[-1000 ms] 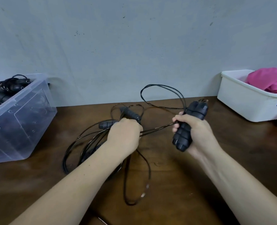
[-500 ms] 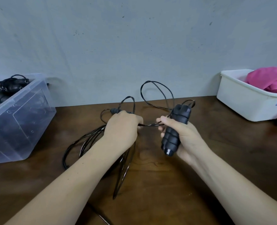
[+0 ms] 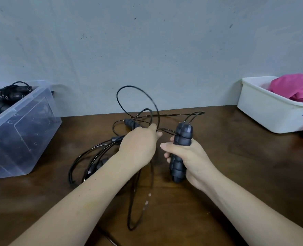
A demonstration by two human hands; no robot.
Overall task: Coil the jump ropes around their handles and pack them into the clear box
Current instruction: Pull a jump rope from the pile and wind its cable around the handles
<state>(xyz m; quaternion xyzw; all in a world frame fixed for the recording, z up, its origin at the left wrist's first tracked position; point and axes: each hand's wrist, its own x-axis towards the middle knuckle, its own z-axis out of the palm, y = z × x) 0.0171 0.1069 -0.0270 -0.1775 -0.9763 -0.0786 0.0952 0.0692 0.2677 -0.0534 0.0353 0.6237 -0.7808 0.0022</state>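
Note:
My right hand (image 3: 189, 157) grips a pair of black ribbed handles (image 3: 181, 151) held upright together above the table. My left hand (image 3: 138, 146) pinches the thin black rope (image 3: 138, 96) just left of the handles' top, and a loop of it arcs up in front of the wall. More rope hangs down in a long loop toward the table's front. Under my left arm a tangle of other ropes (image 3: 86, 157) lies on the table, with a loose black handle (image 3: 130, 123) showing behind my knuckles. The clear box (image 3: 22, 132) stands at far left with coiled ropes (image 3: 6, 95) inside.
A white tub (image 3: 264, 110) holding pink cloth (image 3: 296, 87) sits at the back right of the brown wooden table (image 3: 245, 157). A grey wall runs close behind the table.
My right hand has turned the handles more upright and lowered them slightly. My left hand has carried the rope closer to the handles, and the loop above has swung higher and wider.

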